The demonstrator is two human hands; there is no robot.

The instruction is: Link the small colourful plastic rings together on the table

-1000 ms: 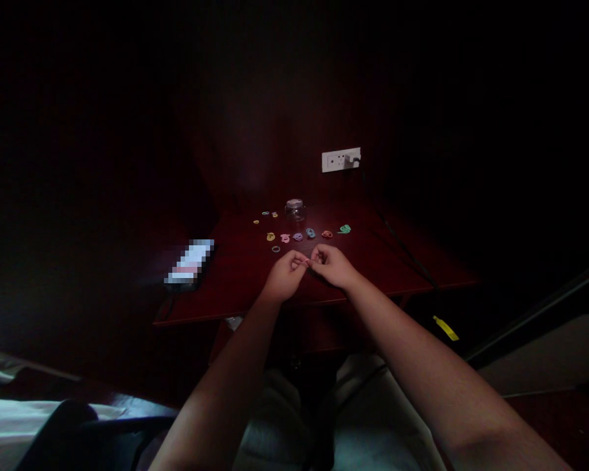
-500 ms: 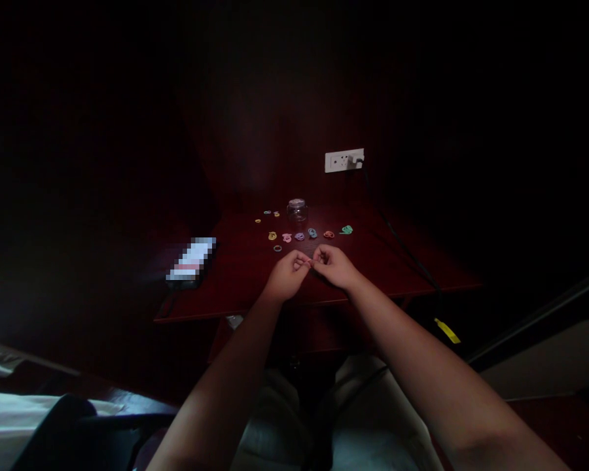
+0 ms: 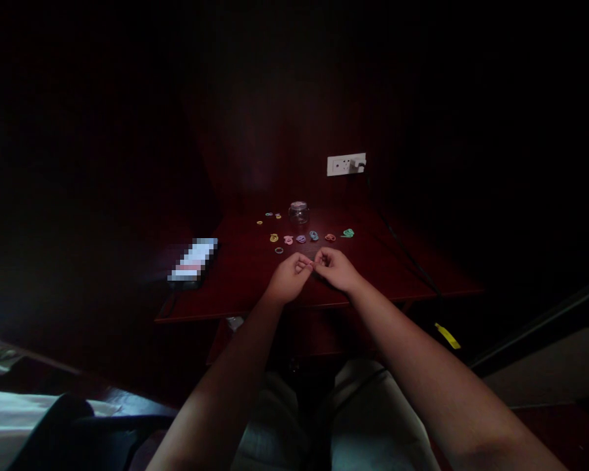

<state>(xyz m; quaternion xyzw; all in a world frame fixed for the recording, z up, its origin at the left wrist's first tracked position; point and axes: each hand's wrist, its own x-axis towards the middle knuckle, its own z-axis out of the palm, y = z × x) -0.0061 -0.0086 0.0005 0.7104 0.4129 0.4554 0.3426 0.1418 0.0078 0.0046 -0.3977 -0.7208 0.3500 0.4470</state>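
Note:
Fingertips of my left hand (image 3: pixel 291 277) and my right hand (image 3: pixel 336 268) meet above the front of the table, both pinched closed on a small pink hair tie (image 3: pixel 311 263), mostly hidden by the fingers. Just beyond them runs a row of small hair tie piles: yellow (image 3: pixel 273 238), pink (image 3: pixel 288 240), purple (image 3: pixel 301 239), blue (image 3: pixel 314 235), orange-red (image 3: pixel 330 237) and green (image 3: pixel 348 233). A single dark greyish hair tie (image 3: pixel 279 250) lies nearer my left hand.
A clear lidded jar (image 3: pixel 299 213) stands behind the row, with several loose hair ties (image 3: pixel 269 214) to its left. A phone with a blurred screen (image 3: pixel 193 260) rests at the table's left. A black cable (image 3: pixel 402 243) runs from the wall socket (image 3: pixel 346 165) down the right side.
Both hands stay pinched together with barely any movement between the fingers. The whole view has shifted slightly; the things on the table lie as before.

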